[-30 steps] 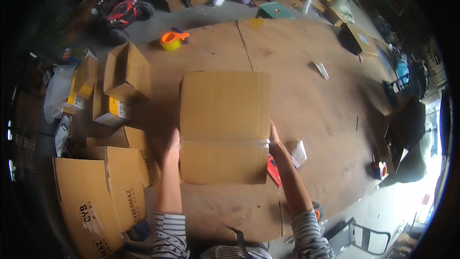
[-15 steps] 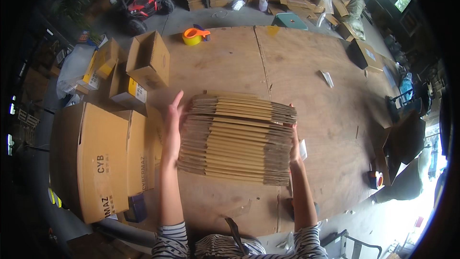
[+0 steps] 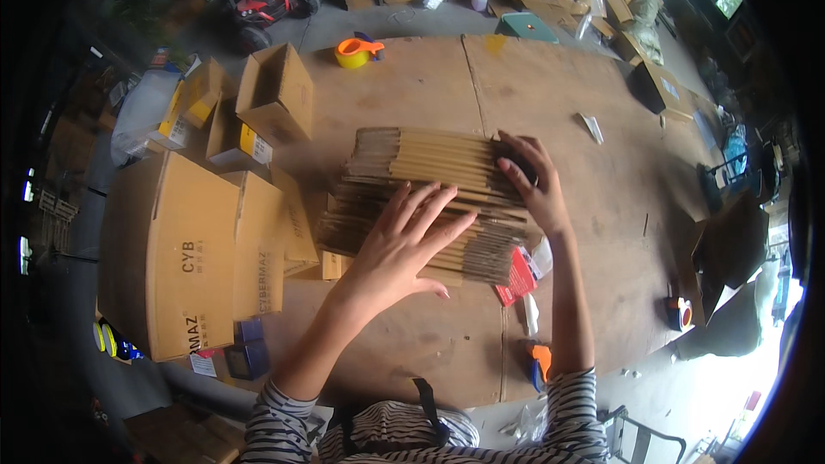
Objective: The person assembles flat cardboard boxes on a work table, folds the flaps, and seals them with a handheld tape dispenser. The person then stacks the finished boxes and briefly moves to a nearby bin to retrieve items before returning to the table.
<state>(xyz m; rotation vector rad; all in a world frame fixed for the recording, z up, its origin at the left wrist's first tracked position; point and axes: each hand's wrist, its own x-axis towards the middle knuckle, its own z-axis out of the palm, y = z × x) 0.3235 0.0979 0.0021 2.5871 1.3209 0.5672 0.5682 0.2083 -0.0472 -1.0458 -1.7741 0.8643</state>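
A stack of flattened cardboard boxes [image 3: 447, 155] lies on the wooden table in front of me, its folded edges facing up. The stack splits into a farther bundle and a nearer, slightly skewed one. My left hand [image 3: 404, 245] is over the nearer bundle, fingers spread and thumb out, closing on nothing. At the far right end, my right hand [image 3: 537, 185] has its fingers and thumb curled over the bundle's edge. Part of the nearer bundle is hidden under my left hand.
Large cardboard cartons [image 3: 172, 266] stand on the left, with smaller open boxes [image 3: 279, 94] behind. An orange tape dispenser [image 3: 354, 53] sits at the table's far edge; another [image 3: 539, 363] lies by my right forearm. A red-and-white packet [image 3: 518, 277] lies beside the stack.
The stack, held between both palms before, has shifted away from me and now rests lower. My left hand has left its side and swung over its top; my right hand has moved to the far right corner.
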